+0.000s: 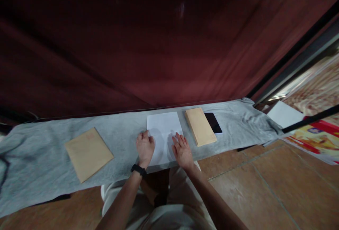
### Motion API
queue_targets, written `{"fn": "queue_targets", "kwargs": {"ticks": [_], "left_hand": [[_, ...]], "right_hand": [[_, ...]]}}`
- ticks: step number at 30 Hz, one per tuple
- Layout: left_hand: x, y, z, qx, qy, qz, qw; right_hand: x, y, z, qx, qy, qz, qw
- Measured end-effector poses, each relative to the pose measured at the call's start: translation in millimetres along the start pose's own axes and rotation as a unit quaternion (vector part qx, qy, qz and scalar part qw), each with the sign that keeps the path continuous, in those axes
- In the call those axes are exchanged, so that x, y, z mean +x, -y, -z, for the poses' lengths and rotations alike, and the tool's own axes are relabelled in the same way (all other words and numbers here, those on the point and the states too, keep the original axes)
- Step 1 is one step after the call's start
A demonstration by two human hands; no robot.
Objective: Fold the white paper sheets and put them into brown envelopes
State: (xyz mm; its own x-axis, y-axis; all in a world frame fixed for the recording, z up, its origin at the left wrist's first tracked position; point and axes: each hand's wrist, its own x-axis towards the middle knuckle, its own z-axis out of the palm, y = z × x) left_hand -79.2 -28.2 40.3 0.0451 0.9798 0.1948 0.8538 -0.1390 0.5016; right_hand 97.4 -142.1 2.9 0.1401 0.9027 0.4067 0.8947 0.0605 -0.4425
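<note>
A white sheet of paper (162,131) lies on a grey cloth (45,148) spread over a low surface. My left hand (144,147), with a black band on the wrist, rests at the sheet's left edge with its fingers curled loosely on the paper. My right hand (182,149) lies flat on the sheet's lower right part, fingers stretched out. Neither hand lifts anything.
A brown envelope (88,153) lies on the cloth to the left. A stack of brown envelopes (200,126) sits right of the sheet, beside a dark phone (213,122). Dark red curtain hangs behind. Tiled floor, another white sheet (284,114) and a colourful poster (315,138) are at right.
</note>
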Motion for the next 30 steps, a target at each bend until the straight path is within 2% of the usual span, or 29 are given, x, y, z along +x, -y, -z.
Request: {"fn": "queue_targets", "kwargs": {"ticks": [2,5,8,12,17,23,27,30], "left_hand": [[-7.9,-8.8,-4.9,0.014,-0.011,-0.084,0.996],[-15.2,-24.3,-21.5,0.009,0.055,-0.219,0.974],[-15.1,-35.7,-40.6,0.055,0.108,-0.281,0.952],[-9.9,-29.9,-51.1,0.102,0.095,-0.271,0.953],[-7.5,-11.0,-44.3,0.131,0.075,-0.250,0.956],[-5.4,-3.1,-43.7,0.148,0.080,-0.256,0.952],[2.1,6.4,-45.5,0.153,0.052,-0.207,0.965],[12.0,-2.4,-51.3,0.144,0.047,-0.209,0.966]], "right_hand": [[-2.2,2.4,-4.4,-0.019,0.011,0.004,1.000],[-4.3,2.3,-7.4,-0.052,0.029,0.005,0.998],[-5.2,0.8,-6.1,-0.075,0.046,0.006,0.996],[-5.8,-1.1,-2.7,-0.076,0.055,0.002,0.996],[19.4,7.1,-8.8,-0.042,0.044,-0.050,0.997],[63.6,9.8,-25.7,-0.044,0.076,0.014,0.996],[57.9,-9.3,-29.9,-0.082,0.066,0.006,0.994],[50.3,-17.5,-32.3,-0.095,0.051,-0.010,0.994]]}}
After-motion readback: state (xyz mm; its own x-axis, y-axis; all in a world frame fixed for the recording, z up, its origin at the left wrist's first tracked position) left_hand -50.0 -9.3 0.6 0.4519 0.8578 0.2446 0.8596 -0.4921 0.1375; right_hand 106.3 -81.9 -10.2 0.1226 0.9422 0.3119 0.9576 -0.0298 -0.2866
